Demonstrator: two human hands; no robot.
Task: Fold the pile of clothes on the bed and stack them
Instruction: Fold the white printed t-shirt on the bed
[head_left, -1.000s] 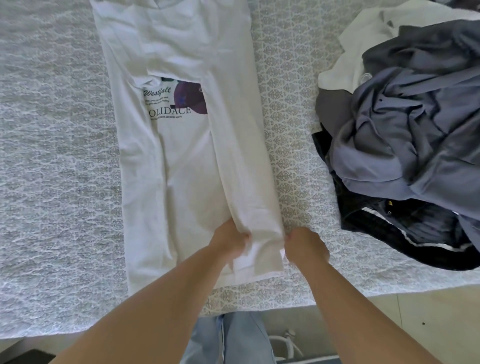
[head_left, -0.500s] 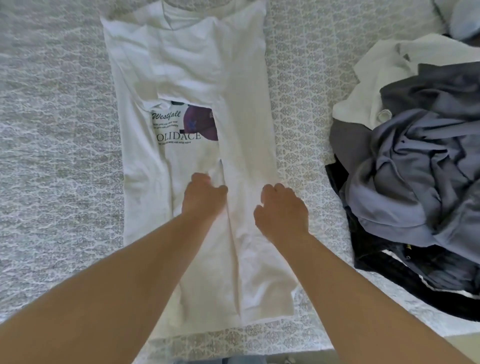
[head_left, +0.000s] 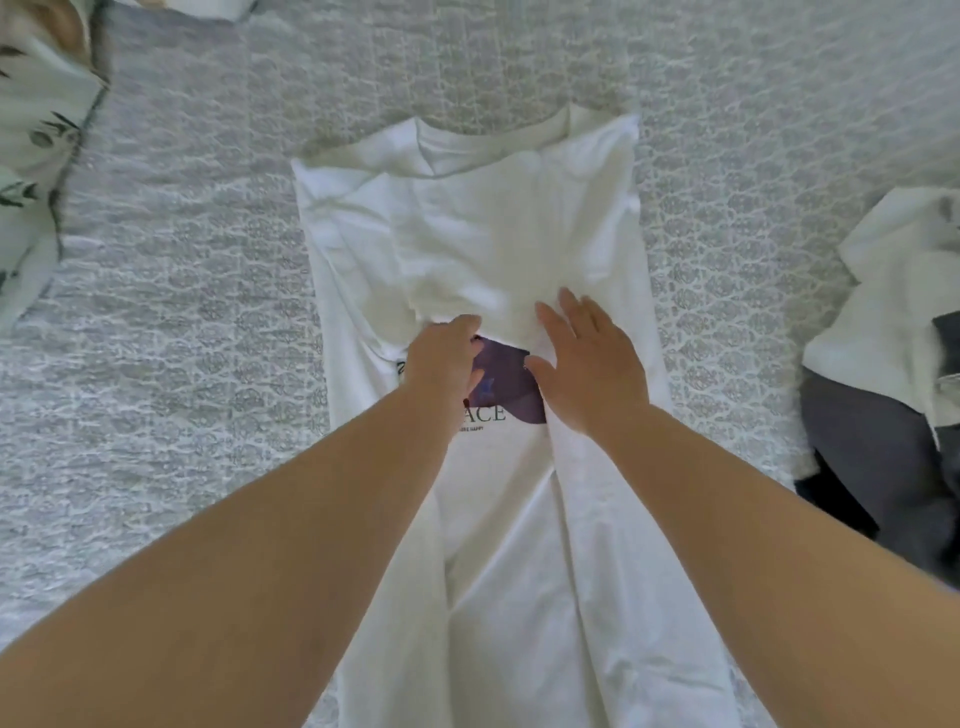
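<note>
A white T-shirt (head_left: 498, 228) with a purple print and dark lettering lies lengthwise on the bed, collar away from me, both long sides folded inward. My left hand (head_left: 444, 358) rests on the printed chest, fingers bent slightly over the cloth, holding nothing that I can see. My right hand (head_left: 587, 364) lies flat, fingers straight and spread, on the folded right panel beside the print. The heap of unfolded clothes (head_left: 893, 364), white, grey and black, sits at the right edge, partly cut off.
The bed carries a grey-white patterned cover (head_left: 197, 322). A pale leaf-print fabric (head_left: 31, 156) lies at the far left corner. More white cloth shows at the top left edge.
Both hands slid from the shirt's hem up along the folded panels to the chest print. The view moved forward, bringing the collar in and pushing most of the clothes heap out to the right.
</note>
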